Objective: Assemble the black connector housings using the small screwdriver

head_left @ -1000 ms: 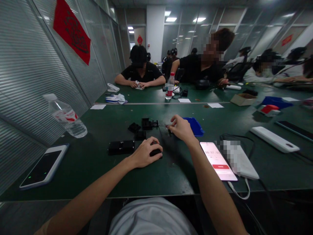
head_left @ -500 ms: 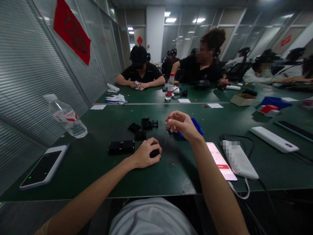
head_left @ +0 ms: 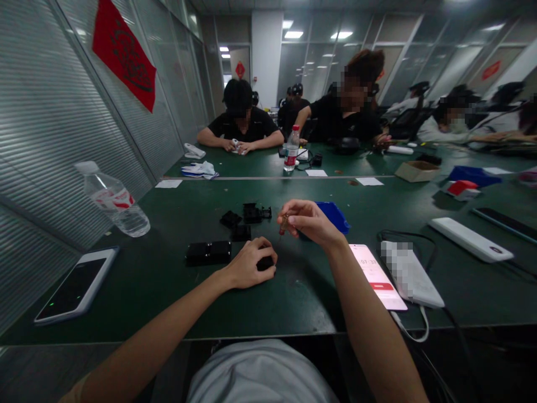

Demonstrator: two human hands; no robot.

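Note:
My left hand (head_left: 250, 263) rests on the table, its fingers curled round a small black part (head_left: 265, 262) that they partly cover. Above and to the right of it, my right hand (head_left: 312, 221) pinches a small screwdriver (head_left: 284, 225) with an amber-and-red handle; its thin shaft points down and is hard to make out. Left of my left hand lies a glossy black block (head_left: 208, 252) in two halves. Beyond it sit several loose black plastic pieces (head_left: 251, 212). A blue tray (head_left: 335, 215) stands behind my right hand, partly hidden by it.
On the left are a water bottle (head_left: 113, 198) and a phone (head_left: 78, 285). To the right lie a lit phone (head_left: 377, 280), a white power bank (head_left: 413, 277) with cables and another white power bank (head_left: 470, 239). Two people (head_left: 241, 120) sit across the table.
My right hand has shifted slightly left and down with the screwdriver, nearer my left hand, uncovering more of the blue tray. My left hand has stayed on the black part.

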